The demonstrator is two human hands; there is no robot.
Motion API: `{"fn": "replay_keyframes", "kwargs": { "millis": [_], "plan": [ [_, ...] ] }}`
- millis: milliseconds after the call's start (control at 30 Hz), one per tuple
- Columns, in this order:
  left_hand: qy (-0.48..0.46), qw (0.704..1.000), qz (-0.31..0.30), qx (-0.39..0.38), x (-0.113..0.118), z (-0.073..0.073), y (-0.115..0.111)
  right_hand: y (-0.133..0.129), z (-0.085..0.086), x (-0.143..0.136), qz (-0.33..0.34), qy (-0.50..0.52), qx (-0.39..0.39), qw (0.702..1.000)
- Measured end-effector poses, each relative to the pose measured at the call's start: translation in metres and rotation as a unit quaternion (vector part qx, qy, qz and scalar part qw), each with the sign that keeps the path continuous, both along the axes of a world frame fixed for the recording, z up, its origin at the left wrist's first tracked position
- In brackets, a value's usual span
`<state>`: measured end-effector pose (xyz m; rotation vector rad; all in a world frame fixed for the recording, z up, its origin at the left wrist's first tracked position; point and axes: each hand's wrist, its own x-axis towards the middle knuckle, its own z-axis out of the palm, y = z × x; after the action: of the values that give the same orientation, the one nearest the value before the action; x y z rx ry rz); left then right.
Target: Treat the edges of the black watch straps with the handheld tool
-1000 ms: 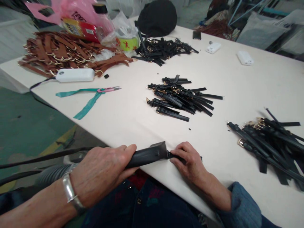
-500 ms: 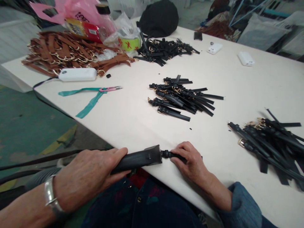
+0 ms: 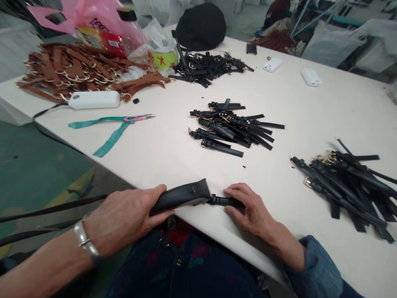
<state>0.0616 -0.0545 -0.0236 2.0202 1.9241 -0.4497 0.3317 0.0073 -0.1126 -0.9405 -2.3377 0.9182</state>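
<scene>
My left hand (image 3: 133,213) is closed around a black hand-held tool (image 3: 182,196), which has a long body and a wide, flared head pointing right. Black cords trail off to the left behind this hand. The tool's head is right at the end of a small black buckle strap (image 3: 219,200); whether they touch, I cannot tell. My right hand (image 3: 249,207) pinches the strap near the table's front edge, its fingers covering the strap's right part. Beyond the hands lies a pile of similar black straps (image 3: 235,126), and another strap pile (image 3: 347,182) is to the right.
Thread snips (image 3: 139,118) with green ribbon and a white power bank (image 3: 94,99) lie at left on the white table (image 3: 161,161). Behind them are brown straps (image 3: 74,68), another black strap heap (image 3: 214,66) and a black cap (image 3: 201,25). Two small white devices (image 3: 311,77) (image 3: 272,64) are at the back.
The tool's head has tilted up, and its tip now sits at the strap's left end. My right fingers have loosened slightly. The whole view has shifted a little.
</scene>
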Motion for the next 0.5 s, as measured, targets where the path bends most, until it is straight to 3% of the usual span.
{"fn": "replay_keyframes", "kwargs": {
  "millis": [233,500],
  "plan": [
    [0.037,0.999,0.008,-0.023,-0.009,0.010,-0.007,-0.006,0.000,0.008,-0.034,-0.037,0.036,0.998],
    [0.025,0.998,-0.060,-0.010,0.030,0.028,-0.004,-0.003,-0.002,0.009,-0.033,-0.027,0.024,0.999]
  ]
}}
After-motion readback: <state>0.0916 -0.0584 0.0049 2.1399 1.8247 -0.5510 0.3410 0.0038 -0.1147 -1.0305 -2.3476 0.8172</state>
